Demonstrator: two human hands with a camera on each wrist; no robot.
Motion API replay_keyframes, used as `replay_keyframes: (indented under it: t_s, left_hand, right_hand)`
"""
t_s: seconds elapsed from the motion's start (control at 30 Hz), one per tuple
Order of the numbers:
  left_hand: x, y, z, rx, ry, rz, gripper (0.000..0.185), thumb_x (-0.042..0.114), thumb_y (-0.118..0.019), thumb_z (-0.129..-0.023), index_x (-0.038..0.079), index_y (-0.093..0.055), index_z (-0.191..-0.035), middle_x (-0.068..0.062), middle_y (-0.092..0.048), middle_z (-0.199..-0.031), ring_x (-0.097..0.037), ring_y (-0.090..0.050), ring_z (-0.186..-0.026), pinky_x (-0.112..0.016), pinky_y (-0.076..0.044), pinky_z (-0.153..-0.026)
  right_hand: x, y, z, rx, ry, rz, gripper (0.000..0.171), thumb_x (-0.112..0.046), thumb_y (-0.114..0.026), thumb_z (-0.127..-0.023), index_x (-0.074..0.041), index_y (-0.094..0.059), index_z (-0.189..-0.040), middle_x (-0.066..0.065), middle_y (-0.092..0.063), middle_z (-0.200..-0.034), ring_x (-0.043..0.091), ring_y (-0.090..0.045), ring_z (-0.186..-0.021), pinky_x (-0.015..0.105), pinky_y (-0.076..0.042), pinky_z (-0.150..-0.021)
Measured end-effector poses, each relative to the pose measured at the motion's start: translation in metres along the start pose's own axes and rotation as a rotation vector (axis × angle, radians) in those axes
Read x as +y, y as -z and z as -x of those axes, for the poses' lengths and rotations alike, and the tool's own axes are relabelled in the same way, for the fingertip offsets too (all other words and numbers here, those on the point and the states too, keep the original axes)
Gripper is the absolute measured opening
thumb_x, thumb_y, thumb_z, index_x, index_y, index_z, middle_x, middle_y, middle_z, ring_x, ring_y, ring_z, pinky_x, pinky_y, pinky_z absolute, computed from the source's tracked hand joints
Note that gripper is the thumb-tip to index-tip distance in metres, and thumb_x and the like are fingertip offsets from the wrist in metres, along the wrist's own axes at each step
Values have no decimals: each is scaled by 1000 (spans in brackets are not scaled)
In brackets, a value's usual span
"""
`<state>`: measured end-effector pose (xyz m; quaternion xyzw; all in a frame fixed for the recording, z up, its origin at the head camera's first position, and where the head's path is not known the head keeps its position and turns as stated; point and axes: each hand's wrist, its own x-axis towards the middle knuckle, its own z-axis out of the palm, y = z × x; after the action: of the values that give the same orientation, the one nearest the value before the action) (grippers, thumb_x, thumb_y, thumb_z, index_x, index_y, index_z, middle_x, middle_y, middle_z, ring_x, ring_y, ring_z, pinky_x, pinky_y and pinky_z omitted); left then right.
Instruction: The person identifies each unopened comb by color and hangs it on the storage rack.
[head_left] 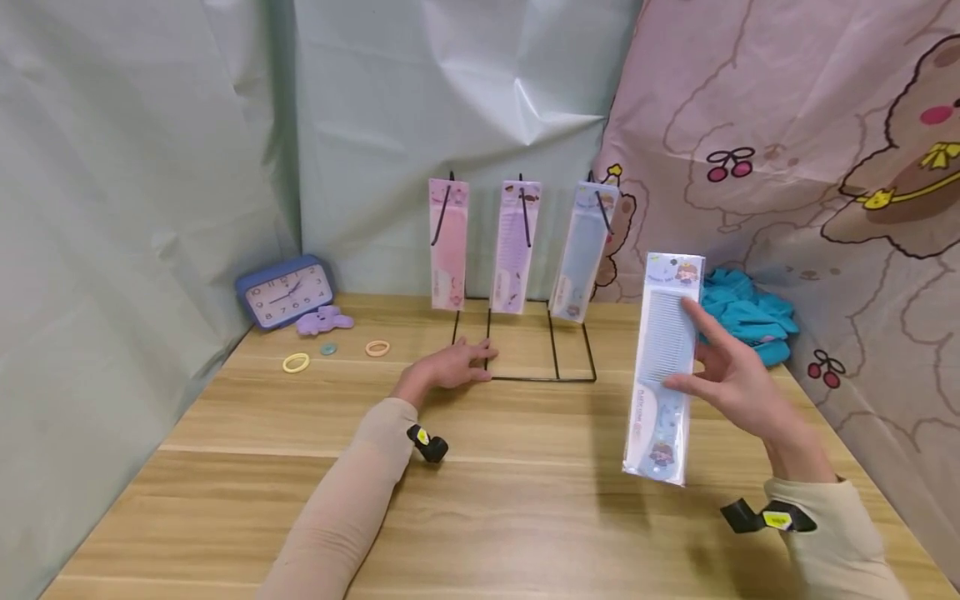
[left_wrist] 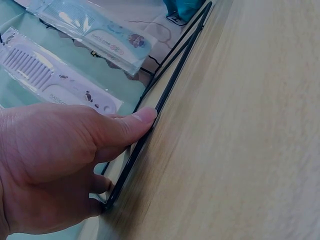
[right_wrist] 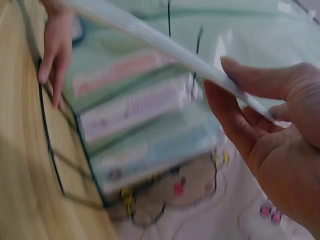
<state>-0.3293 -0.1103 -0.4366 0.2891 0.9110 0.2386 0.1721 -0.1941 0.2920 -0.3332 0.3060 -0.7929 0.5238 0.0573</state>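
My right hand point(head_left: 738, 383) holds a packaged light-blue comb point(head_left: 663, 367) upright by its right edge, thumb on the front. Seen edge-on in the right wrist view, the same package runs between thumb and fingers. At the front left of a black wire display rack point(head_left: 543, 379), my left hand point(head_left: 450, 364) grips the base bar, thumb point(left_wrist: 145, 116) on the bar and other fingers behind it. Three packaged combs hang on the rack's hooks: pink point(head_left: 448, 246), purple point(head_left: 515, 247) and blue point(head_left: 583, 252).
A blue alarm clock point(head_left: 287, 292) stands at the back left, with a purple bear-shaped item point(head_left: 325, 320) before it. Hair ties in yellow point(head_left: 296, 370), teal point(head_left: 328, 349) and orange point(head_left: 378, 341) lie nearby. Teal fabric point(head_left: 750, 312) sits behind my right hand.
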Motion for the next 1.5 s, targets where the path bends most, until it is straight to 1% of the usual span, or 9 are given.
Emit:
replay_keyframes:
  t_s: [0.13, 0.27, 0.4, 0.57, 0.67, 0.87, 1.1, 1.3, 1.5]
  left_hand:
    - [0, 1, 0, -1, 3, 7, 55, 28, -55, -104, 14, -39, -155, -8, -16, -165, -46, 0, -148, -57, -4, -120]
    - [-2, 0, -1, -6, -1, 8, 56, 29, -55, -104, 14, -38, -155, -8, -16, -165, -46, 0, -148, -57, -4, -120]
    - [-2, -1, -2, -16, -5, 10, 57, 30, -56, -104, 14, -38, -155, -8, -16, -165, -46, 0, -148, -56, -4, -120]
    - [-2, -4, -4, -25, -13, 6, 57, 31, -55, -104, 14, -38, -155, -8, -15, -165, -46, 0, -148, -56, -5, -120]
    - [-3, -7, -4, -22, -18, 0, 57, 32, -55, -104, 15, -38, -155, -7, -15, -165, -46, 0, -148, -57, -5, -120]
    - [-2, -4, -2, -11, -10, -10, 57, 32, -55, -104, 14, -38, -155, -8, -16, -165, -47, -1, -148, -56, -6, -120]
    - [-1, 0, -1, -9, -11, -4, 57, 31, -55, -104, 13, -38, -155, -9, -16, -165, -48, -1, -148, -57, -5, -120]
    - [-2, 0, -1, 0, -14, -2, 57, 30, -56, -104, 12, -38, -155, -11, -16, -165, -48, 0, -148, -57, -4, -120]
    - [-1, -1, -1, -8, 6, 1, 58, 32, -56, -103, 14, -38, -155, -8, -16, -165, -46, 0, -148, -57, -5, -120]
  right_hand:
    - [-20, -16, -12, -132, 94, -168, 112, 26, -64, -81, -18, 0, -162, 12, 3, -165, 12, -46, -133, 38, -59, -81]
    - [-27, -27, -26, -181, 130, -168, 114, 26, -64, -81, -18, 2, -162, 8, 7, -166, 18, -45, -135, 43, -59, -79]
    - [-24, -34, -38, -197, 114, -172, 112, 24, -64, -83, -21, 2, -162, 7, 6, -167, 26, -46, -135, 44, -59, -80]
    - [-15, -39, -47, -203, 63, -200, 110, 20, -64, -86, -26, 2, -162, 6, 4, -166, 50, -34, -138, 43, -58, -84]
    - [-10, -40, -49, -201, 46, -211, 109, 19, -64, -87, -26, 1, -162, 6, 4, -166, 58, -29, -137, 42, -58, -84]
    - [-4, -41, -55, -147, 41, -178, 106, 17, -65, -87, -27, -4, -162, 8, -2, -166, 58, -35, -133, 41, -59, -83]
    - [2, -41, -58, -77, 4, -107, 98, 12, -66, -89, -27, -15, -162, 21, -24, -160, 39, -57, -122, 37, -60, -82]
    - [1, -42, -59, -91, -50, -84, 96, 8, -67, -91, -31, -16, -162, 18, -25, -159, 47, -55, -121, 37, -60, -81]
    - [4, -45, -64, 11, -67, -22, 89, 6, -66, -93, -25, -19, -161, 25, -48, -138, 40, -63, -104, 35, -61, -74]
